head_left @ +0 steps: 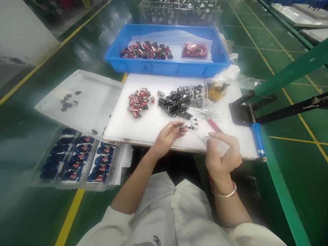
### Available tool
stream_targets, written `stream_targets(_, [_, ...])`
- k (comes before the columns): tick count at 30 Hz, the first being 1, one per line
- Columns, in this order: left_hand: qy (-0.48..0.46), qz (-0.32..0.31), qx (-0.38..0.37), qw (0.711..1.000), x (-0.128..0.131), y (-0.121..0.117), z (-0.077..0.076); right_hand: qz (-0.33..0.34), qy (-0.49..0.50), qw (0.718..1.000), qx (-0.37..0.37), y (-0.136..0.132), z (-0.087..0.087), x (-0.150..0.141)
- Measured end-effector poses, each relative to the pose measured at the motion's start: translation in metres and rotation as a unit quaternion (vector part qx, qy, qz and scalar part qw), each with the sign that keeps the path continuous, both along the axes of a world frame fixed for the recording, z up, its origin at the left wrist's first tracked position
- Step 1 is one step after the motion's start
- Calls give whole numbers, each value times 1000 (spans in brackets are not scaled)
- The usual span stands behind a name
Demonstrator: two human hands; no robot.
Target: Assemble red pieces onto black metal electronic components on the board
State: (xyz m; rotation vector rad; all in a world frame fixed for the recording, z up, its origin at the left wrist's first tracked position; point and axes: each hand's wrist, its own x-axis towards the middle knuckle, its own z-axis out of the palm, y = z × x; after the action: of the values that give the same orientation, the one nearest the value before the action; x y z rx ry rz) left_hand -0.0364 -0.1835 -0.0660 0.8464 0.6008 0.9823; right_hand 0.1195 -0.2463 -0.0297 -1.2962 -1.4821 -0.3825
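Two hands were over one white rectangular worktop (143, 131). The left hand (169, 136) had its thumb and fingers clamped on one small black-and-silver part (182, 127), which lay at its fingertips. The right hand (224, 155) was half curled, thumb and forefinger close to each other; whether anything lay between them, I could not tell. Just beyond the left hand lay one heap of black-and-silver parts (175, 102), too many to count; farther off, to that hand's left, was one heap of red-and-silver parts (138, 102). Near the right hand's forefinger lay one slim red rod (214, 125), with one spread of thin silver pins (206, 111) beyond it. Well beyond both hands stood one blue plastic bin (166, 67), holding one loose red-and-black heap (147, 51) and one clear bag of red pieces (194, 50).
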Motion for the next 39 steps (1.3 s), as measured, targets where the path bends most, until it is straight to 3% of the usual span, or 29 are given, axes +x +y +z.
stream_targets(39, [-12, 4, -19, 1000, 1, -1, 6, -21, -1, 1000, 7, 1, -10, 0])
